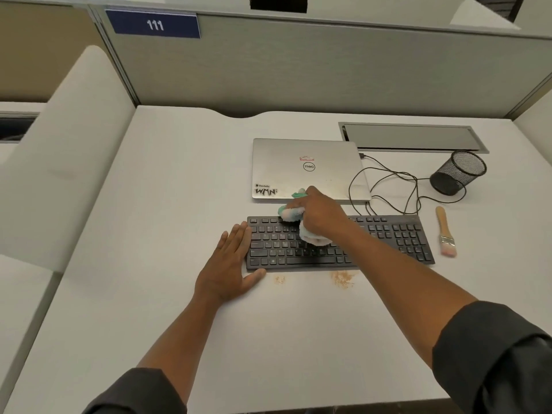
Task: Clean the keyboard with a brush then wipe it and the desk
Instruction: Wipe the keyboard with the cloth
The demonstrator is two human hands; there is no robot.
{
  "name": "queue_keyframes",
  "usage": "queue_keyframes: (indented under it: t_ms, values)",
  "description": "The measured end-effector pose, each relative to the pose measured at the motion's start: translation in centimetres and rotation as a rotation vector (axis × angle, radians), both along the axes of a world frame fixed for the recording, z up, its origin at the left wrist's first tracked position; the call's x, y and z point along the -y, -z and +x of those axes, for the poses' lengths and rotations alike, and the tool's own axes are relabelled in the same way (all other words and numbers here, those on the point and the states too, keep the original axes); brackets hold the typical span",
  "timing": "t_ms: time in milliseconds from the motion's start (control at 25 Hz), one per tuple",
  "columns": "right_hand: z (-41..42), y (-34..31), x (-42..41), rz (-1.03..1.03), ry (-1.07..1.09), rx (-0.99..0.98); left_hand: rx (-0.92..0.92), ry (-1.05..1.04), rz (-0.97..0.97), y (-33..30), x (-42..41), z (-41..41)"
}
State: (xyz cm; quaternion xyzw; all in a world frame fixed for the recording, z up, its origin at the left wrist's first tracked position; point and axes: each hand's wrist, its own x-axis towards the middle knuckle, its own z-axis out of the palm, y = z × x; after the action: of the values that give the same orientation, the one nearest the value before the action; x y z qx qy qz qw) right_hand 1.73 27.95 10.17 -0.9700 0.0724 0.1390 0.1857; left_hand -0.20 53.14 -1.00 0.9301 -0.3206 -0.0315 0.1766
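Keyboard point(388, 237) cleaning looks past its brushing stage and into the wiping. On the desk point(149, 189), white and wide, the black, flat, full-size board lies across the middle, just near of a closed silver laptop point(304, 168), its cable looping off to the right. By my reading the desk wipe is not yet done, since two tan patches of dust point(342, 278) lie on it just near of the board's near edge. At the board's left end the left hand point(230, 264) lies flat, fingers straight and close together, fingertips on the corner keys and thumb along the near edge, steadying it. Over the middle keys the right hand point(321, 215) grips a bunched cloth point(294, 216), pale with green, fingers curled round it, pressing it down. To the right of the board the brush point(445, 231) lies apart, untouched.
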Motion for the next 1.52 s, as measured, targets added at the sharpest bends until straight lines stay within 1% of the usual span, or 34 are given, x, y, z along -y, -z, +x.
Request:
queue_keyframes:
  t_ms: [80, 240, 400, 520, 600, 680, 800, 960, 1120, 1200, 1320, 1440, 1520]
  values:
    - [-0.1, 0.5, -0.7, -0.023, -0.008, 0.016, -0.001, 0.0, 0.007, 0.1, 0.0, -0.1]
    - [0.4, 0.2, -3.5, 0.033, -0.087, -0.005, -0.004, -0.005, 0.003, 0.0, -0.1, -0.1]
    - [0.9, -0.2, -4.9, -0.022, -0.103, 0.005, -0.014, -0.005, 0.015, 0.0, -0.1, -0.1]
    - [0.6, -0.5, -6.1, 0.0, -0.167, -0.014, -0.024, -0.007, 0.029, 0.1, 0.0, 0.0]
    - [0.5, -1.1, -6.3, 0.014, -0.171, -0.014, -0.032, -0.018, 0.042, 0.0, 0.0, 0.0]
    - [0.3, -0.9, -6.5, 0.009, -0.181, 0.019, -0.039, -0.033, 0.054, 0.1, -0.1, 0.0]
    - [-1.0, 0.0, -6.6, -0.092, -0.271, 0.085, -0.057, -0.043, 0.046, -0.2, -0.1, 0.0]
    - [-3.5, 0.4, -6.3, -0.215, -0.458, 0.124, -0.078, -0.04, 0.046, -0.6, -0.1, 0.0]
    - [-6.0, 1.5, -7.8, -0.197, -0.383, 0.172, -0.085, -0.046, 0.012, -0.3, -0.1, 0.1]
    - [-7.5, 2.4, -8.3, -0.215, -0.413, 0.199, -0.071, -0.034, 0.024, -0.2, -0.3, 0.2]
    - [-9.9, 3.4, -6.0, -0.262, -0.389, 0.228, -0.072, -0.029, 0.014, -0.3, -0.2, 0.1]
    - [-11.8, 4.0, -3.6, -0.288, -0.169, 0.313, -0.077, -0.038, 0.0, -0.6, -0.1, 0.0]
    - [-12.8, 4.9, -4.3, -0.28, -0.029, 0.401, -0.072, -0.035, 0.004, -0.5, -0.1, 0.0]
